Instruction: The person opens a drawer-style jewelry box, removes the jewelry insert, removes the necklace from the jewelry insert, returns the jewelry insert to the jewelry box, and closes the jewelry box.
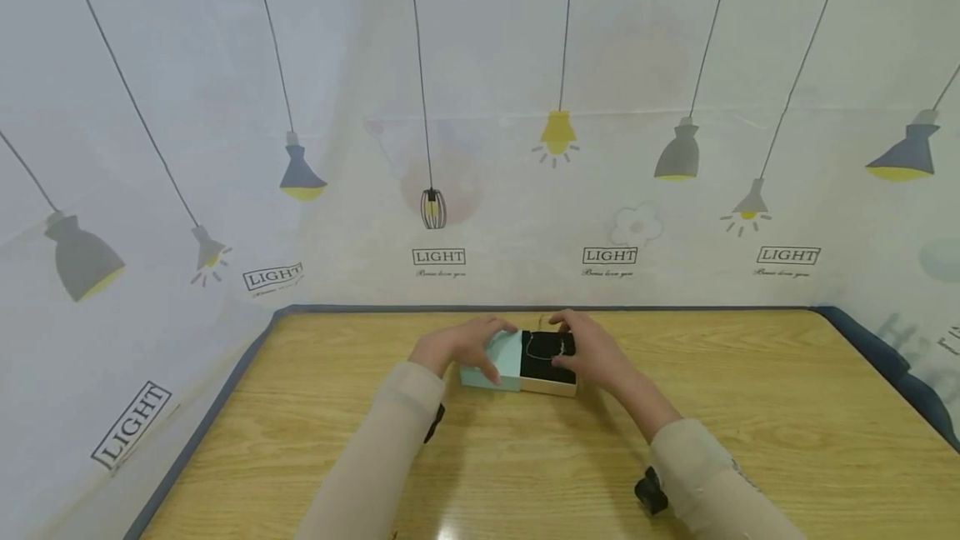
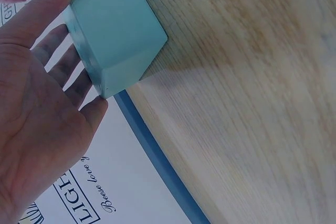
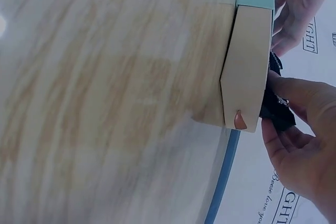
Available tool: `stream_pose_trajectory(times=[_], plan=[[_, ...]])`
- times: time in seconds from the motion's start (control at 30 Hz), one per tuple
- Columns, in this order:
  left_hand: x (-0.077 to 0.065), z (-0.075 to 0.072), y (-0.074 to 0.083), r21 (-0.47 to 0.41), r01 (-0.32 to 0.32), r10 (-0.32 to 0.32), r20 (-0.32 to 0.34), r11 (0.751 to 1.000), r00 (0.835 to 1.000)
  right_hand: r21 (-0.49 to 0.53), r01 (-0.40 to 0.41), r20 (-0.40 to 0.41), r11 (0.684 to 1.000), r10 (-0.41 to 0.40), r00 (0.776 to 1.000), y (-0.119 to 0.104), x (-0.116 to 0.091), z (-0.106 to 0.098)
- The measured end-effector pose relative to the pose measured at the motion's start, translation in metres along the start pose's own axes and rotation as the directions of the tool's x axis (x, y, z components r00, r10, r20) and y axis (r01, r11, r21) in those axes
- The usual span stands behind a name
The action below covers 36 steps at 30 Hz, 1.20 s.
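Both hands (image 1: 525,352) at mid-table box (image 1: 517,369)

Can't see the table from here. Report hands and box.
Left hand grips teal sleeve. Right hand fingers on black insert in the tan drawer, partly slid out. Nothing blocking it on the wooden table.

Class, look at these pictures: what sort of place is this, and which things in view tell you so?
Probably a staged tabletop set rather than a lived-in room: a bare wooden table with a printed lamp backdrop hung round it, and two hands working a small sliding gift box.
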<state>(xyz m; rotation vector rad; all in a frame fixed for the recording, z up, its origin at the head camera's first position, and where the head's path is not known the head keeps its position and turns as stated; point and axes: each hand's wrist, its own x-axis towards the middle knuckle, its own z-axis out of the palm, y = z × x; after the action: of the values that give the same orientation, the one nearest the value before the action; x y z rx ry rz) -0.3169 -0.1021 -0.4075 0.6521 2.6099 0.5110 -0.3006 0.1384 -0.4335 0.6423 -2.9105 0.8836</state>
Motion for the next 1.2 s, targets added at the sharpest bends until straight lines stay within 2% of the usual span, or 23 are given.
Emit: stream_pose_trajectory(times=[0.33, 0.63, 0.8, 1.03, 1.2], plan=[[-0.0002, 0.0018, 0.0007, 0.002, -0.006, 0.007, -0.005, 1.0, 1.0, 0.086, -0.084, -0.042, 0.993, 0.087, 0.995, 0.0031, -0.002, -0.0013], [0.0024, 0.0037, -0.0005, 0.009, -0.008, 0.008, -0.002, 1.0, 1.0, 0.202, -0.188, -0.033, 0.961, 0.198, 0.98, 0.0062, -0.0039, -0.0016], [0.0008, 0.0027, 0.001, 0.012, -0.013, 0.013, -0.006, 1.0, 1.0, 0.258, -0.189, -0.035, 0.948, 0.204, 0.978, 0.0072, -0.0047, -0.0023], [0.0009, 0.0023, 0.0008, 0.008, -0.009, 0.009, -0.006, 1.0, 1.0, 0.28, -0.177, -0.044, 0.944, 0.196, 0.98, 0.0075, -0.005, -0.0048], [-0.0003, 0.0018, 0.0004, 0.006, -0.002, 0.003, -0.015, 1.0, 1.0, 0.321, -0.185, -0.04, 0.929, 0.209, 0.977, 0.0066, -0.0028, -0.0055]])
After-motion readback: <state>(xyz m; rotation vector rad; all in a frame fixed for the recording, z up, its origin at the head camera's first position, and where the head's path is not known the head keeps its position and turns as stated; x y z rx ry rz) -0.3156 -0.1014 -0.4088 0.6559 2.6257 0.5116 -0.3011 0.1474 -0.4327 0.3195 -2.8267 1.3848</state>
